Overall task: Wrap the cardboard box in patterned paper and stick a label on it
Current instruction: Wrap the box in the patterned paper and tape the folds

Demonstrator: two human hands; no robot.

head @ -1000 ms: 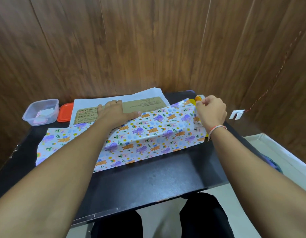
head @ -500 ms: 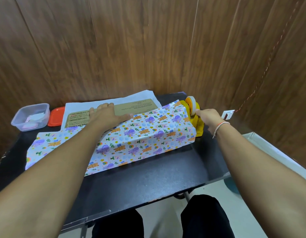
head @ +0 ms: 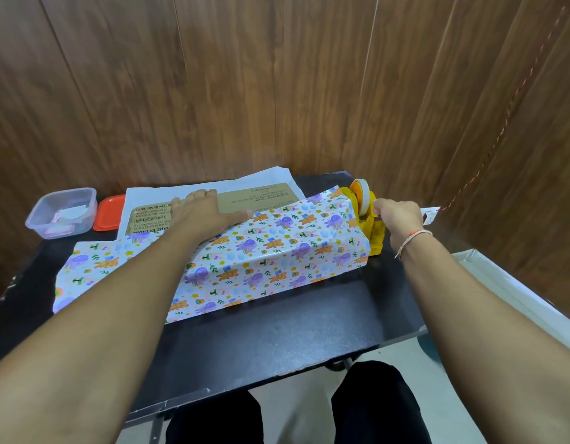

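Box (head: 210, 205) lies long across the middle of the black table (head: 277, 341), flat brown cardboard, its far top face bare. Your left hand (head: 203, 209) rests flat on that top, fingers straight, pinning the edge of the paper (head: 270, 254) folded up over the near side. Paper is glossy, pale, printed with purple elephants, orange bears, rainbows and stars; its loose end spreads flat to the left, white underside showing behind the box. Your right hand (head: 397, 221) is well right of the box, fingers curled at the yellow tape dispenser (head: 371, 225) just beside the box's right end; whether it pinches tape, you cannot tell. Print on the cardboard reads upside down: "CONTAINS CAFFEINE" and "MADE IN INDIA" partly legible. Far left: clear plastic tub (head: 62, 212) beside an orange lid (head: 110, 213).
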